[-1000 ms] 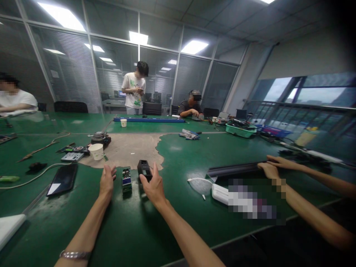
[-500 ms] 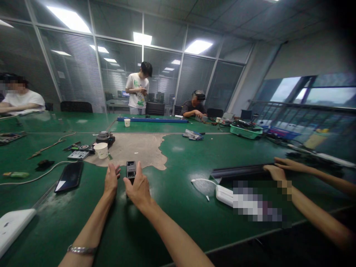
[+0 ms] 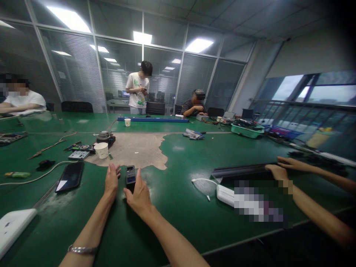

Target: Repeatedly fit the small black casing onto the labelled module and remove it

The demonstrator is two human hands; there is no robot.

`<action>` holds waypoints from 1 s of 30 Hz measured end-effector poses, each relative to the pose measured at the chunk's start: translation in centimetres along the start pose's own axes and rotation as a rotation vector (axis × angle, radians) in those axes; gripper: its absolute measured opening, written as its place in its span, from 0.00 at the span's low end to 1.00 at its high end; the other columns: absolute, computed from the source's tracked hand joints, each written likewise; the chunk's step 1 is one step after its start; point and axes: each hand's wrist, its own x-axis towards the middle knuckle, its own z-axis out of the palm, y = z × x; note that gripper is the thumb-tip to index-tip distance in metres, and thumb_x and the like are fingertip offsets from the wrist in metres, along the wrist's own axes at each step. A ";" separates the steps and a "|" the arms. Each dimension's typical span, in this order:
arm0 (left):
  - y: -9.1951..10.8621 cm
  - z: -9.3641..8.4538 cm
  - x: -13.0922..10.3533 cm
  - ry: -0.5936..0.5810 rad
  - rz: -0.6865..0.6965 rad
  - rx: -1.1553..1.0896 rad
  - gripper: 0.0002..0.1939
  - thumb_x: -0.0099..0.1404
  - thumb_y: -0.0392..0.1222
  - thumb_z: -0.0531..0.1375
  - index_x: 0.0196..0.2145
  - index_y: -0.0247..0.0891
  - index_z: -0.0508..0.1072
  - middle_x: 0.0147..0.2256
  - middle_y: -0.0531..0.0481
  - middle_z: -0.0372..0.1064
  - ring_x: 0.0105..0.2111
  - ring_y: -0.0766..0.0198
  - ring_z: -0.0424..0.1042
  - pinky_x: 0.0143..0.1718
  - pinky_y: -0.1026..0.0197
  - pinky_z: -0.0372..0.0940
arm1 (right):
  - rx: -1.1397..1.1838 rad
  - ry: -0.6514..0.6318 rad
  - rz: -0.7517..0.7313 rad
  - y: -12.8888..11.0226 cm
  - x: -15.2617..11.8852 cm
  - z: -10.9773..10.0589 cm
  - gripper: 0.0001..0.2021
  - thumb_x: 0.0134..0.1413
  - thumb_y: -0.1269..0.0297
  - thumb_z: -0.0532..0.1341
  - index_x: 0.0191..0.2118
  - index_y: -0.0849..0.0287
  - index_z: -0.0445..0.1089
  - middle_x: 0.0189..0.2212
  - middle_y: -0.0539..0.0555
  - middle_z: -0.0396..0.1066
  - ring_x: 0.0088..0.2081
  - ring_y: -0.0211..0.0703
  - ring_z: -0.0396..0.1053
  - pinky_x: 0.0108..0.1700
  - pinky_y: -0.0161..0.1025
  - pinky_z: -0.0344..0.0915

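Observation:
My right hand (image 3: 139, 194) grips a small dark grey boxy device (image 3: 130, 177) between thumb and fingers, upright over the green table. Openings or recesses show on its upper face, and a bluish patch sits lower down. What they are exactly is too small to make out. Just left of it, my left hand (image 3: 112, 181) is raised with its fingers loosely apart, holding nothing and not touching the device. A metal bracelet (image 3: 82, 250) circles my left wrist.
Left of my hands lie a phone (image 3: 69, 177) and a white cable. A paper cup (image 3: 101, 150) stands beside electronic parts on a brown sheet (image 3: 133, 146). At right, a co-worker's hands (image 3: 278, 172) rest on a long black profile (image 3: 241, 171), near a white power strip (image 3: 225, 195).
The device in my right hand has tilted, and its faces catch the light differently. My left hand has barely moved. Across the table, a seated person's hand has lifted slightly.

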 end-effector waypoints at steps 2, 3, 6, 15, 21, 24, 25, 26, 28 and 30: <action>-0.1 0.0 0.1 0.002 -0.003 0.001 0.34 0.63 0.63 0.43 0.57 0.37 0.58 0.50 0.37 0.66 0.46 0.56 0.70 0.47 0.53 0.63 | 0.023 0.031 0.004 0.1 0.0 0.0 0.46 0.47 0.60 0.63 0.65 0.69 0.35 0.53 0.69 0.61 0.53 0.56 0.62 0.51 0.47 0.62; -0.2 0.0 0.2 0.002 -0.005 0.002 0.34 0.63 0.63 0.43 0.57 0.37 0.58 0.50 0.37 0.66 0.46 0.56 0.70 0.47 0.53 0.63 | 0.034 0.045 0.000 0.1 0.0 0.0 0.46 0.47 0.60 0.64 0.65 0.69 0.36 0.54 0.69 0.61 0.53 0.56 0.61 0.52 0.47 0.61; -0.4 -0.1 0.3 -0.002 -0.006 0.005 0.34 0.63 0.63 0.43 0.58 0.37 0.58 0.51 0.37 0.65 0.46 0.56 0.70 0.47 0.53 0.63 | 0.048 0.062 -0.006 0.0 0.2 -0.1 0.45 0.47 0.60 0.63 0.65 0.68 0.36 0.53 0.68 0.62 0.52 0.56 0.63 0.51 0.47 0.62; -0.3 -0.1 0.4 -0.012 -0.023 0.009 0.33 0.63 0.63 0.44 0.57 0.37 0.59 0.51 0.37 0.65 0.46 0.56 0.69 0.46 0.52 0.63 | 0.077 0.118 -0.009 -1.8 1.4 -1.1 0.41 0.52 0.62 0.59 0.65 0.68 0.36 0.51 0.66 0.64 0.49 0.53 0.66 0.49 0.46 0.64; -0.3 0.0 0.5 0.002 -0.024 0.019 0.33 0.63 0.63 0.44 0.56 0.38 0.59 0.50 0.37 0.66 0.45 0.57 0.70 0.46 0.53 0.63 | 0.156 0.215 -0.023 -0.9 3.3 -5.2 0.39 0.54 0.62 0.58 0.65 0.65 0.35 0.53 0.63 0.64 0.51 0.49 0.65 0.51 0.43 0.63; -0.4 0.0 0.4 0.004 -0.023 0.025 0.33 0.64 0.62 0.43 0.57 0.38 0.59 0.50 0.37 0.66 0.45 0.57 0.70 0.46 0.53 0.63 | 0.131 0.235 0.018 1.5 3.3 -6.4 0.38 0.54 0.64 0.58 0.65 0.65 0.38 0.53 0.63 0.64 0.53 0.48 0.64 0.53 0.42 0.61; -0.4 0.0 0.4 0.001 -0.020 0.026 0.33 0.64 0.62 0.43 0.57 0.38 0.59 0.50 0.37 0.66 0.45 0.57 0.70 0.46 0.53 0.63 | 0.114 0.234 0.037 2.5 3.2 -6.6 0.38 0.53 0.64 0.58 0.64 0.65 0.38 0.53 0.63 0.63 0.53 0.49 0.64 0.53 0.43 0.60; -0.4 0.0 0.3 -0.005 -0.015 0.026 0.33 0.64 0.62 0.44 0.57 0.38 0.59 0.50 0.37 0.66 0.46 0.57 0.70 0.46 0.53 0.63 | 0.095 0.231 0.057 3.4 2.9 -6.7 0.38 0.53 0.64 0.58 0.64 0.66 0.38 0.53 0.64 0.63 0.53 0.49 0.64 0.53 0.43 0.60; -0.4 0.0 0.2 -0.017 -0.004 0.026 0.33 0.63 0.63 0.44 0.57 0.38 0.59 0.50 0.37 0.66 0.46 0.56 0.69 0.47 0.53 0.62 | 0.059 0.223 0.090 4.9 2.4 -6.7 0.38 0.53 0.63 0.58 0.64 0.67 0.38 0.53 0.65 0.63 0.53 0.50 0.64 0.53 0.44 0.60; -0.4 0.0 0.1 -0.026 0.004 0.025 0.33 0.63 0.63 0.44 0.56 0.37 0.59 0.50 0.37 0.66 0.46 0.56 0.69 0.47 0.53 0.62 | 0.025 0.213 0.117 5.9 1.9 -6.6 0.39 0.53 0.63 0.58 0.64 0.68 0.38 0.53 0.65 0.64 0.52 0.51 0.65 0.53 0.44 0.60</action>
